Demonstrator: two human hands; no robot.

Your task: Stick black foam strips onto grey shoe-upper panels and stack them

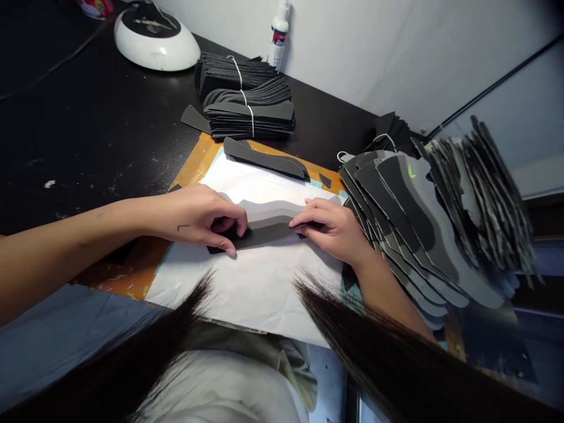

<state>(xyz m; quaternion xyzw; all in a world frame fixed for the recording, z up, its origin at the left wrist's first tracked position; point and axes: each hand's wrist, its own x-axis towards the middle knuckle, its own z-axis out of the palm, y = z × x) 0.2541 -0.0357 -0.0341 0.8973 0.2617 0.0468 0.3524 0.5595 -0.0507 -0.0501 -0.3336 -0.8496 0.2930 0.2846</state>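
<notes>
A dark grey, wavy-edged strip (264, 231) lies over a layered light grey piece (275, 207) on a white sheet of paper (247, 288). At the strip's left end, my left hand (215, 220) is closed, its fingers curled on the top and its thumb along the near edge. My right hand (332, 226) pinches the strip's right end between thumb and fingers. Part of both ends is hidden under my hands. Beyond them, a small pile of loose dark strips (264, 160) rests across the paper's far edge.
Tied bundles of dark strips (249, 111) stand behind, near a white spray bottle (278, 38). To the right, large stacks of grey layered pieces (409, 217) fan out. A white lamp base (156, 44) is at the far left. Brown tape (189, 167) borders the paper.
</notes>
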